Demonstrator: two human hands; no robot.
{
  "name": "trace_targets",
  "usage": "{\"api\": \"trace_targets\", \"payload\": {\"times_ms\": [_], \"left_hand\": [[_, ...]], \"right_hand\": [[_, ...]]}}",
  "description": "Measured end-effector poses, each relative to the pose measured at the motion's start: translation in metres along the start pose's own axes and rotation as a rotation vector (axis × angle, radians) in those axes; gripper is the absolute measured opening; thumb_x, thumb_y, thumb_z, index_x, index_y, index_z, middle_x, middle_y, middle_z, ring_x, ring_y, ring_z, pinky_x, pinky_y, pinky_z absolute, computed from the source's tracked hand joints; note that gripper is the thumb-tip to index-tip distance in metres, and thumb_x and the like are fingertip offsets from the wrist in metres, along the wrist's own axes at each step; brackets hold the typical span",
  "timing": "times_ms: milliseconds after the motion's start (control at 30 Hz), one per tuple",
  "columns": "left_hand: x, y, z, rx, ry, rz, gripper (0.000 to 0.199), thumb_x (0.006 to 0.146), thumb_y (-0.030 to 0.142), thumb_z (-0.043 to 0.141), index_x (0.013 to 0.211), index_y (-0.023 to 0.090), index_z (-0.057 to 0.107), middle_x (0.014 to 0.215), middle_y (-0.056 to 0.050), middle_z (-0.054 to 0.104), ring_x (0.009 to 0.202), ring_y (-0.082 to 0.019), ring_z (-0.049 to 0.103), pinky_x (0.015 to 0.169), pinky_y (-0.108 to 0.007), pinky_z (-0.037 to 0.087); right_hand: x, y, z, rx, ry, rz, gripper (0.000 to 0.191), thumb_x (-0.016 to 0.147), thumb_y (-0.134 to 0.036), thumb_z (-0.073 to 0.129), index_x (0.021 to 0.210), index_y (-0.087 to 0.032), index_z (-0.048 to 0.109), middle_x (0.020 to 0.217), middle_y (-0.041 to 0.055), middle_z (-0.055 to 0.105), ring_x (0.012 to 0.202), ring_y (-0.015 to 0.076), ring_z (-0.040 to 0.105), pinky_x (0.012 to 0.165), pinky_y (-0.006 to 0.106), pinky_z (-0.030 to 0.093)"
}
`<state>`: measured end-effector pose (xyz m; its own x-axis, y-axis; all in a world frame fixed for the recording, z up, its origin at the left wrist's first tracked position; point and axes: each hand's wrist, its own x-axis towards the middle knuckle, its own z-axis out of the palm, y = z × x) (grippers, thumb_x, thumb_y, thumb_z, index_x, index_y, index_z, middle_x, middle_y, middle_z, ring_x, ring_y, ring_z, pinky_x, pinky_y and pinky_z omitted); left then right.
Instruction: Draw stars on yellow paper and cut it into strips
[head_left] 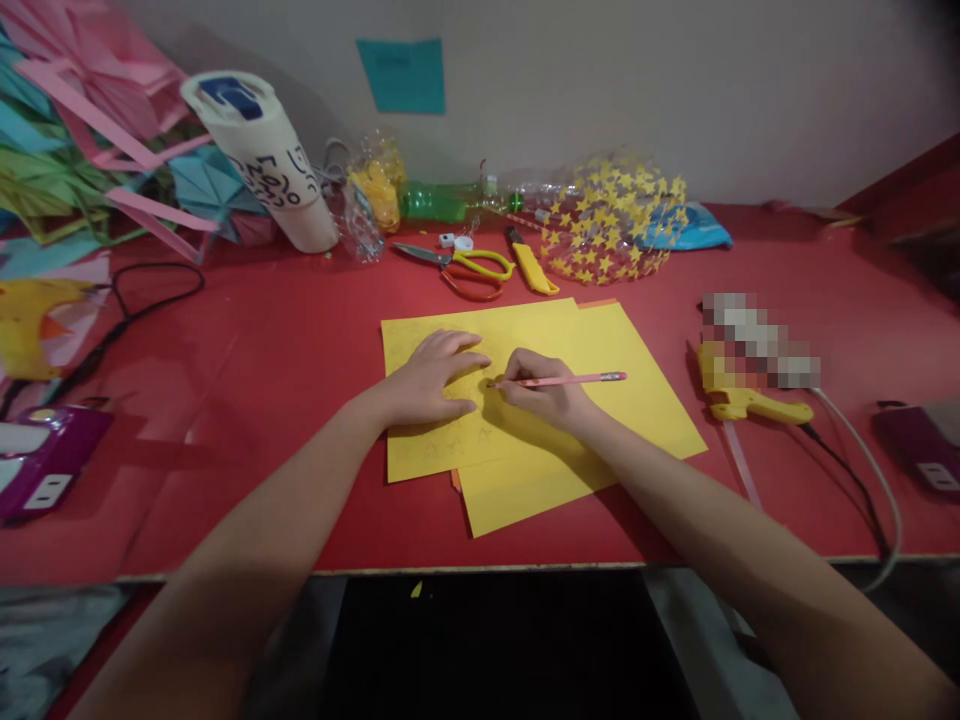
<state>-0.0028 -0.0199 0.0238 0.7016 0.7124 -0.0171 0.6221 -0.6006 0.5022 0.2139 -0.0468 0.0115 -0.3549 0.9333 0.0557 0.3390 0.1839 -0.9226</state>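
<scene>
Right hand: fingers pinch pencil near tip, which protrudes leftward. Left hand: fingers spread on yellow paper.

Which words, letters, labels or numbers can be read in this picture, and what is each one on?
"A": written faintly more than once on the yellow sheet; its other marks are too faint to read.
White tumbler: bold dark characters, too distorted to read surely.
Teal note on the wall: a faint dark line, too blurred to read.
No brand is legible.
</scene>
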Motion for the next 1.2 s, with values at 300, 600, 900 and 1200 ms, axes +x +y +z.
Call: {"api": "trace_targets", "payload": {"times_ms": [300, 600, 900, 1200], "left_hand": [[0.0005, -0.0006, 0.0007, -0.006, 0.0, -0.008, 0.056, 0.079, 0.044, 0.066, 0.13, 0.022, 0.057, 0.149, -0.015, 0.039, 0.14, -0.036, 0.029, 0.116, -0.056, 0.022], [0.0008, -0.0009, 0.0005, -0.003, -0.002, 0.005, 0.058, 0.08, 0.044, 0.066, 0.131, 0.018, 0.057, 0.149, -0.018, 0.038, 0.139, -0.037, 0.029, 0.115, -0.056, 0.022], [0.0005, -0.0002, 0.0004, 0.02, -0.009, 0.0, 0.058, 0.08, 0.044, 0.065, 0.132, 0.02, 0.056, 0.149, -0.016, 0.038, 0.14, -0.036, 0.029, 0.115, -0.055, 0.023], [0.0003, -0.0025, 0.0014, 0.02, -0.003, 0.01, 0.058, 0.08, 0.047, 0.064, 0.132, 0.022, 0.055, 0.15, -0.015, 0.039, 0.14, -0.035, 0.03, 0.115, -0.056, 0.023]], "right_hand": [[-0.0009, -0.0037, 0.0005, -0.017, -0.018, -0.013, 0.014, 0.077, -0.028, 0.058, 0.069, -0.021, 0.048, 0.061, -0.0036, 0.05, 0.056, 0.0109, 0.04, 0.053, 0.027, 0.03], [-0.0024, -0.0019, 0.0023, -0.058, 0.061, -0.031, 0.014, 0.074, -0.025, 0.056, 0.066, -0.022, 0.045, 0.057, -0.0053, 0.046, 0.053, 0.0095, 0.037, 0.05, 0.025, 0.028], [-0.0025, -0.0031, 0.0021, -0.082, 0.129, -0.007, 0.018, 0.073, -0.026, 0.056, 0.062, -0.022, 0.042, 0.052, -0.0057, 0.042, 0.051, 0.0094, 0.035, 0.049, 0.025, 0.026], [-0.0027, -0.0035, 0.0012, -0.089, 0.157, 0.024, 0.017, 0.07, -0.024, 0.055, 0.061, -0.022, 0.04, 0.052, -0.0056, 0.041, 0.05, 0.0094, 0.034, 0.048, 0.024, 0.024]]}}
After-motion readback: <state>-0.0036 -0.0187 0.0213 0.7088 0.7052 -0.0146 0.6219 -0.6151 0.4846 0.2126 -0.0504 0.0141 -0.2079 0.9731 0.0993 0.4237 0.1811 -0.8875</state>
